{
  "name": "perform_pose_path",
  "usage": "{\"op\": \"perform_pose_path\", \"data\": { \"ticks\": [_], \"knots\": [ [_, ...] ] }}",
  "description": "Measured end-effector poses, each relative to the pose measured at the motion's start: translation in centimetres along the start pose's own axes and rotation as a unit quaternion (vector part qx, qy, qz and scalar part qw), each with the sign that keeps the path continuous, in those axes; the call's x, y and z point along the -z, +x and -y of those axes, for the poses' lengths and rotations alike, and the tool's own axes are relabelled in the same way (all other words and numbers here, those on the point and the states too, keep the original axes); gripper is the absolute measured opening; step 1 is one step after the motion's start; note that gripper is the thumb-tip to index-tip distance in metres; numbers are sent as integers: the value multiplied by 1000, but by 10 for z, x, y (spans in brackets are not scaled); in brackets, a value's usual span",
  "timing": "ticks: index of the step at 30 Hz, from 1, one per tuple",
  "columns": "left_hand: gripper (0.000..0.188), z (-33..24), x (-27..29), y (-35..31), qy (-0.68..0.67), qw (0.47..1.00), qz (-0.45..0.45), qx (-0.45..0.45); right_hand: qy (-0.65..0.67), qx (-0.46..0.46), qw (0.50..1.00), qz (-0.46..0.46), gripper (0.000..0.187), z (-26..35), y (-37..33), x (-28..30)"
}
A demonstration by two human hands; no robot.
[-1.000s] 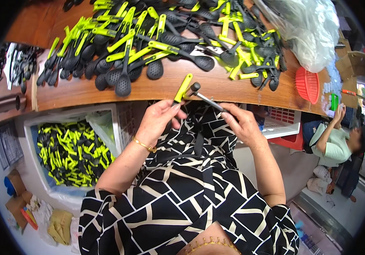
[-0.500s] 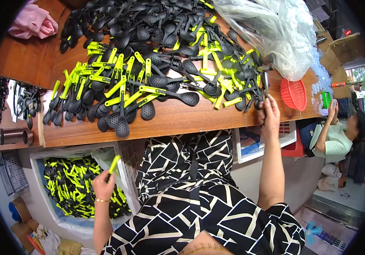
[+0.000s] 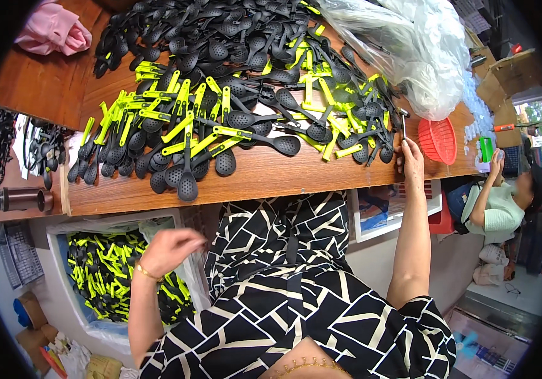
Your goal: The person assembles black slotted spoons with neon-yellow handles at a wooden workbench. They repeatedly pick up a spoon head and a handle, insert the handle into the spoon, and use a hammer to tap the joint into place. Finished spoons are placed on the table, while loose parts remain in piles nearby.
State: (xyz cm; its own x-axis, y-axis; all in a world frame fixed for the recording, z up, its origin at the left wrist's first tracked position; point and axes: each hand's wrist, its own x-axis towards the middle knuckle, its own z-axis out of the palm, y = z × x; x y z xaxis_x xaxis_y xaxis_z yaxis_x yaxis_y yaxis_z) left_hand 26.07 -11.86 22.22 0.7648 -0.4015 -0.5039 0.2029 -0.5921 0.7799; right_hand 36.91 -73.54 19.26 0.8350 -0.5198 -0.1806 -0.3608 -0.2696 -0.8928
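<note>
My right hand [image 3: 410, 156] is closed around a small hammer [image 3: 403, 126] at the front edge of the wooden table, its metal shaft and head pointing away from me. My left hand [image 3: 171, 251] hovers over the right side of a white box [image 3: 53, 252] at the lower left. Its fingers stretch loosely to the right, slightly blurred, and nothing shows in them. Inside the box lie many folded black utensils with yellow-green handles [image 3: 103, 271]. On the table, just beyond its front edge, black perforated spoons [image 3: 187, 186] with yellow-green handles lie in a wide heap.
More black spoon heads [image 3: 220, 28] pile up at the back. A red plastic basket [image 3: 436, 142] and a clear plastic bag [image 3: 432, 82] lie right of the hammer. A pink cloth [image 3: 55, 30] and dark flask [image 3: 21, 199] are left. Another person [image 3: 505, 196] sits at the far right.
My left hand has risen to the right, and the yellow-green-handled piece it held is no longer visible in it. My right hand with the hammer has shifted slightly right.
</note>
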Motion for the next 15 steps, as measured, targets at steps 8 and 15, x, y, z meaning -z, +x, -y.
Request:
{"op": "perform_pose_path", "data": {
  "ticks": [8,15],
  "knots": [
    [17,-119,2,125,257,839,-370,-303,-16,25,999,-11,46,-3,5,-11],
    [18,-119,-5,139,274,836,-366,-304,-283,189,939,-48,45,-17,11,1]
  ]
}}
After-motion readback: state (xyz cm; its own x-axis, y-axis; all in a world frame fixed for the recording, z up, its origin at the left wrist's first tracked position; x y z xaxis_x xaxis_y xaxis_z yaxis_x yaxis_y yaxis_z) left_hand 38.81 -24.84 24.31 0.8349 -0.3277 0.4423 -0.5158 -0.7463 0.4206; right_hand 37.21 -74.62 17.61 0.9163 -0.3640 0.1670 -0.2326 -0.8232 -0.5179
